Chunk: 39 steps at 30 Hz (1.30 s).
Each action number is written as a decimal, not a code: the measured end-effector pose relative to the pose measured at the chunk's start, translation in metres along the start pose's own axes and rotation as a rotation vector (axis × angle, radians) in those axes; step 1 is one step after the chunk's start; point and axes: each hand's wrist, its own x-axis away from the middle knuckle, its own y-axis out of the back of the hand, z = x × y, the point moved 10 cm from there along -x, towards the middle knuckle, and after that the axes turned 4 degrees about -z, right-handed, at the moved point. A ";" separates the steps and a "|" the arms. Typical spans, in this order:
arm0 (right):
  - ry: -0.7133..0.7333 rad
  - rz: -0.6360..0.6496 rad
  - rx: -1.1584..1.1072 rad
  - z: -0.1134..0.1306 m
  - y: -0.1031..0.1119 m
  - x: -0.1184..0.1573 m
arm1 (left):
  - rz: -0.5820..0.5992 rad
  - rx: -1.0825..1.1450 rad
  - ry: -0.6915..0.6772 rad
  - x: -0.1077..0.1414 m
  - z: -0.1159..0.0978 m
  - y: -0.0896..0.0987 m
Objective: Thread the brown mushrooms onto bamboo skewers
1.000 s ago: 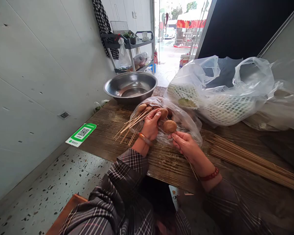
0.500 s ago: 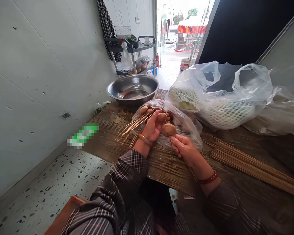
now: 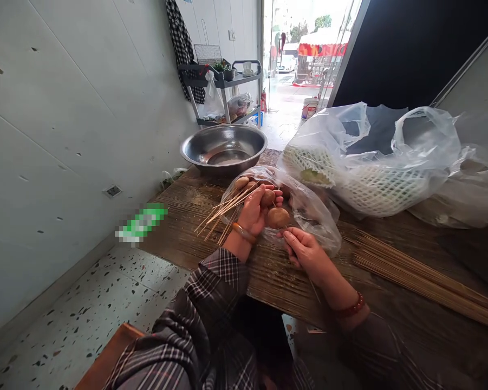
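My left hand (image 3: 255, 211) is closed around a small brown potato (image 3: 268, 198), its fingers curled up behind it. My right hand (image 3: 304, 246) pinches a thin wooden skewer (image 3: 314, 290), which runs back under the palm. On that skewer's front end sits another potato (image 3: 278, 218), just below the one in my left hand. More potatoes (image 3: 241, 182) with skewers stuck in them (image 3: 223, 214) lie left of my left hand, at the mouth of an open clear plastic bag (image 3: 314, 216). My left hand partly hides the bag's contents.
A wide steel basin (image 3: 223, 146) stands at the table's far left. Large clear bags (image 3: 390, 179) with net-wrapped produce fill the back right. A bundle of loose skewers (image 3: 414, 276) lies on the wooden table (image 3: 276, 276) to the right. A pale wall (image 3: 65, 135) rises on the left.
The skewered potato has shifted slightly closer to my left hand. My right hand sits a little lower on the skewer, away from the potato. The camera view has moved slightly.
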 end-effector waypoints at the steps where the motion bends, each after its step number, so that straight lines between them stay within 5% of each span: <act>1: 0.033 -0.020 0.044 0.002 0.002 -0.001 | 0.007 -0.004 -0.009 0.001 0.000 -0.001; 10: -0.031 -0.048 0.029 -0.007 0.007 -0.006 | 0.062 -0.052 -0.046 0.008 0.003 -0.012; 18: 0.055 -0.143 0.084 -0.011 0.014 -0.012 | 0.056 -0.059 -0.086 0.010 0.001 -0.015; 33: 0.145 -0.197 0.121 -0.006 0.019 -0.014 | 0.026 -0.045 -0.022 0.020 0.016 -0.018; 39: 0.070 -0.170 0.038 -0.013 0.016 -0.018 | 0.010 -0.012 0.021 0.020 0.026 -0.018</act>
